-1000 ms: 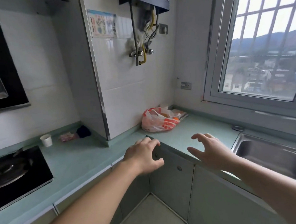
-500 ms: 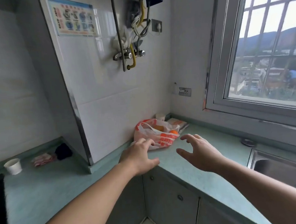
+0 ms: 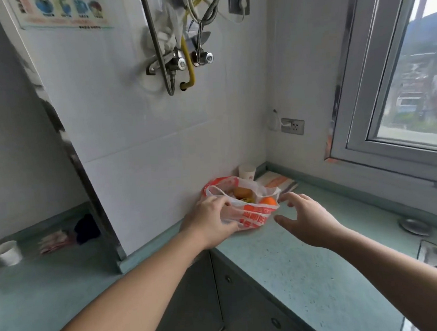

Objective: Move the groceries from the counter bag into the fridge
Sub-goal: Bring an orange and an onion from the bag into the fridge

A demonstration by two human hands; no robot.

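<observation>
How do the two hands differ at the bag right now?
The left hand touches the plastic bag at its left rim; the right hand hovers just short of it. The left hand's fingers curl on the plastic; the right hand's are spread. Both reach toward it over the counter.

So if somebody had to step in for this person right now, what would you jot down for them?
Left hand: on the near-left side of the plastic bag, fingers at its rim; a firm grip cannot be confirmed.
Right hand: open, fingers spread, just right of the bag, holding nothing.
The bag sits in the corner of the counter, mouth open, an orange and brownish items inside.
Done: nothing moved yet. Left: take everything out and into the fridge, which is not in view.
</observation>
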